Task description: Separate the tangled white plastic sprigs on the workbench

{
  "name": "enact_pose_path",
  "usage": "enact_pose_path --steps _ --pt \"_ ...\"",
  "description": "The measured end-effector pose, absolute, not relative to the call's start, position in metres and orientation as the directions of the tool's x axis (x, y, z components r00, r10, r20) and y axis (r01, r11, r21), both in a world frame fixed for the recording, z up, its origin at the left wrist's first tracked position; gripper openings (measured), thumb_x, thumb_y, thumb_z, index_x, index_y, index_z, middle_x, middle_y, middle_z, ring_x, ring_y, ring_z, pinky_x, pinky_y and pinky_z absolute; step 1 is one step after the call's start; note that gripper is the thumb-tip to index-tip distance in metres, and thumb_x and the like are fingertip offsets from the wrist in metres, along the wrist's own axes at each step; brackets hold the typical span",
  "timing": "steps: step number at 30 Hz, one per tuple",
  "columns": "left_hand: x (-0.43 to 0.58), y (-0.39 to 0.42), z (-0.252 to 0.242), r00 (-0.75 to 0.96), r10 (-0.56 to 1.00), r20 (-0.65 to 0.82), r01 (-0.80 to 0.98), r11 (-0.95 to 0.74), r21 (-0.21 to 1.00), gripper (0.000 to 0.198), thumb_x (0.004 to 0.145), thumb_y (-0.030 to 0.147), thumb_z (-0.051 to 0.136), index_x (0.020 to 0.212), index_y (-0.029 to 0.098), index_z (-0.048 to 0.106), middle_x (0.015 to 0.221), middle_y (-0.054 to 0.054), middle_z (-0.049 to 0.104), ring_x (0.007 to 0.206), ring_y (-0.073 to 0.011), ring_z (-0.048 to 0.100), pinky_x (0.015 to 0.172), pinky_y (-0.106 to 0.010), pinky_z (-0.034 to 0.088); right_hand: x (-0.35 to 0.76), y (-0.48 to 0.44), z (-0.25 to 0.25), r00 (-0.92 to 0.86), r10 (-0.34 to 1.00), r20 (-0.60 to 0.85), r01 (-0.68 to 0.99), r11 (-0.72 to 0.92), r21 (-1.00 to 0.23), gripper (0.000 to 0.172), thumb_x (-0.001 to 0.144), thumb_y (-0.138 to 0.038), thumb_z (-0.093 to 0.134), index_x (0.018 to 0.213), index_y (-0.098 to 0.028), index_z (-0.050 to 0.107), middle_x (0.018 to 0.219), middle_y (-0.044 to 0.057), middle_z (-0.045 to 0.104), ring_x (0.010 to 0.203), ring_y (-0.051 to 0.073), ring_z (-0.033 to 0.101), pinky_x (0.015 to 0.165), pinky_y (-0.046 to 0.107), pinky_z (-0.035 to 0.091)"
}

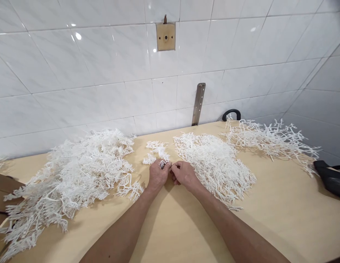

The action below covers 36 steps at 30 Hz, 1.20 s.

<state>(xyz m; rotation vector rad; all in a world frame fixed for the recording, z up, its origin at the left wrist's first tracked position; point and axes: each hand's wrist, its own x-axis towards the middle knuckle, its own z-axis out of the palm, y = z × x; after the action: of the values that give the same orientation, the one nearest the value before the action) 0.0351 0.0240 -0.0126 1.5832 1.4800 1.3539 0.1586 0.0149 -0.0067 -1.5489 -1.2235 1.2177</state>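
Note:
My left hand (159,173) is closed in a pinch on a white branched plastic sprig (163,164), whose thin tips show above the fingers. My right hand (183,172) is closed too, its thumb and fingertips meeting the left fingertips; whatever it pinches is too small to make out. Just beyond the hands lie a few loose white sprigs (156,149). A large heap of feathery white sprigs (87,166) spreads to the left. Close by my right hand is a flatter pile of thin white pieces (213,157).
Bare branching white stems (268,138) lie at the back right of the wooden table (170,226). Black curved objects stand at the back (231,114) and right edge (330,179). A metal strip (198,104) leans on the tiled wall (109,58). A brown box (7,193) is at left.

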Motion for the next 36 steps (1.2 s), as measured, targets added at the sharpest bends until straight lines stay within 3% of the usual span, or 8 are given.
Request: enact_pose_path --steps 7,14,16,19,22,29,32,36 --pt "0.034 0.024 -0.013 -0.193 0.921 0.338 0.357 -0.255 0.899 0.024 0.076 0.036 0.066 0.062 0.02 0.053 0.057 0.003 0.051 0.059 -0.0133 0.048 0.059 -0.024 0.038 0.159 0.018 -0.009 0.067 0.976 -0.208 0.227 -0.218 -0.949 0.023 0.077 -0.021 0.063 0.056 -0.019 0.056 0.046 0.003 0.063 0.034 0.016 0.059 0.038 0.024 0.046" --pt "0.035 0.023 -0.009 -0.07 0.993 0.094 0.182 -0.08 0.98 0.026 0.077 0.045 0.065 0.073 0.019 0.059 0.05 0.005 0.052 0.039 -0.0105 0.045 0.042 -0.023 0.035 0.179 0.017 0.01 0.154 0.978 -0.139 0.126 -0.159 -0.979 0.015 0.08 -0.023 0.064 0.067 -0.018 0.059 0.05 0.0 0.061 0.038 0.012 0.056 0.039 0.023 0.046" --pt "0.035 0.022 -0.007 -0.058 0.995 0.083 0.15 -0.074 0.986 0.024 0.075 0.042 0.067 0.075 0.019 0.059 0.048 0.006 0.051 0.037 -0.0099 0.045 0.04 -0.022 0.035 0.197 0.019 0.023 0.193 0.98 -0.044 -0.111 -0.022 -0.994 0.015 0.077 -0.028 0.071 0.073 -0.018 0.061 0.061 0.001 0.064 0.047 0.011 0.057 0.044 0.022 0.05" --pt "0.034 0.02 -0.004 -0.033 0.997 0.075 0.124 -0.07 0.99 0.023 0.072 0.039 0.07 0.073 0.019 0.057 0.049 0.005 0.054 0.038 -0.0096 0.047 0.04 -0.021 0.038 0.226 0.022 0.041 0.222 0.974 0.035 -0.571 0.159 -0.805 0.026 0.075 -0.042 0.075 0.078 -0.021 0.06 0.068 -0.002 0.062 0.048 0.006 0.048 0.04 0.017 0.043" --pt "0.032 0.021 -0.001 0.025 0.999 0.039 0.089 -0.041 0.995 0.027 0.071 0.041 0.072 0.073 0.018 0.059 0.051 0.003 0.058 0.04 -0.0102 0.051 0.04 -0.021 0.039 0.238 0.023 0.048 0.186 0.982 0.043 -0.677 0.16 -0.718 0.029 0.08 -0.05 0.068 0.082 -0.022 0.06 0.063 -0.003 0.056 0.047 0.006 0.044 0.039 0.016 0.04" --pt "0.029 0.027 -0.002 0.098 0.995 -0.02 -0.051 0.026 0.998 0.053 0.078 0.065 0.059 0.082 0.013 0.069 0.056 -0.004 0.063 0.044 -0.0119 0.055 0.046 -0.022 0.043 0.194 0.021 0.015 0.097 0.994 -0.051 -0.214 -0.029 -0.976 0.024 0.075 -0.038 0.074 0.077 -0.017 0.061 0.071 0.002 0.065 0.052 0.009 0.054 0.043 0.02 0.046" --pt "0.03 0.027 -0.001 0.064 0.994 -0.091 -0.118 0.098 0.988 0.052 0.078 0.064 0.059 0.083 0.013 0.069 0.056 -0.004 0.064 0.045 -0.0133 0.056 0.047 -0.024 0.044 0.18 0.019 0.002 0.111 0.988 -0.106 0.067 -0.114 -0.991 0.024 0.078 -0.039 0.07 0.079 -0.017 0.061 0.066 0.002 0.066 0.045 0.011 0.057 0.038 0.021 0.042" --pt "0.03 0.024 0.005 0.061 0.993 -0.101 -0.133 0.108 0.985 0.041 0.078 0.055 0.061 0.076 0.014 0.068 0.063 -0.006 0.066 0.05 -0.0144 0.058 0.051 -0.025 0.045 0.176 0.016 -0.002 -0.064 0.975 -0.211 0.154 -0.199 -0.968 0.031 0.084 -0.047 0.064 0.081 -0.017 0.062 0.062 0.002 0.066 0.04 0.011 0.059 0.035 0.019 0.035"
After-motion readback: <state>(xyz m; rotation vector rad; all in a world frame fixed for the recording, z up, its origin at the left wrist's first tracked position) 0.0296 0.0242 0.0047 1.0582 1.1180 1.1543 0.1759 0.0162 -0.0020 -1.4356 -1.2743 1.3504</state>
